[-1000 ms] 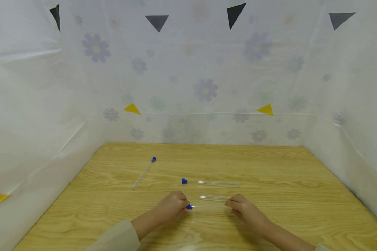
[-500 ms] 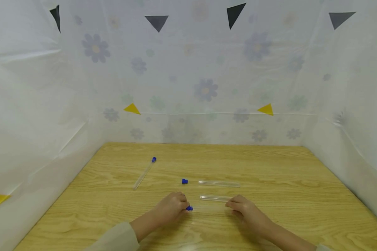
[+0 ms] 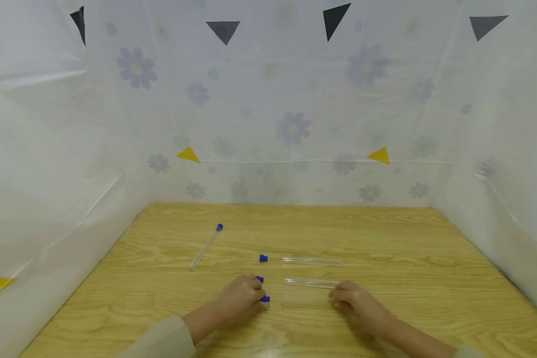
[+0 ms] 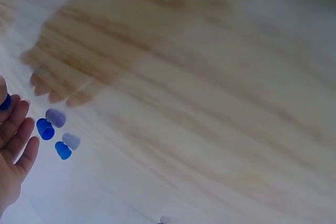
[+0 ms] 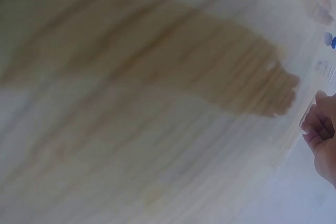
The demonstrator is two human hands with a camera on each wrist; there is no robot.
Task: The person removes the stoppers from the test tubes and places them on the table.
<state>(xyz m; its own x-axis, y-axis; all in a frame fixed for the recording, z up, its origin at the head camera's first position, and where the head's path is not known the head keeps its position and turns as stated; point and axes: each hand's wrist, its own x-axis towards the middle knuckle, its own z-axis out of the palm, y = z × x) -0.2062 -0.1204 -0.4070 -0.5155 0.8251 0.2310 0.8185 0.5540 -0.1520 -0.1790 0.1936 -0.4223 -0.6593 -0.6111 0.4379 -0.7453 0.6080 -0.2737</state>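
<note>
My left hand (image 3: 238, 302) pinches a blue test tube cap (image 3: 265, 299) between thumb and finger. Just beyond its fingers lies a second blue cap (image 3: 260, 279), partly covered by the hand in the head view. With its fingertips, my right hand (image 3: 360, 304) holds the right end of a clear test tube (image 3: 302, 299), which lies level, low over the table. A short gap separates this tube's left end from the pinched cap. Another clear tube (image 3: 311, 282) rests right behind it, its right end close to the right fingers.
Farther back are a third loose blue cap (image 3: 263, 258) and an uncapped tube (image 3: 312, 261). A capped tube (image 3: 206, 247) lies slanted at the left on the wooden table (image 3: 362, 228). Flower-patterned white sheeting (image 3: 268, 99) encloses the table's back and sides.
The cap in my left hand has come off the tube's end. My right hand has shifted slightly right with the tube, and the left slightly left, uncovering the second cap.
</note>
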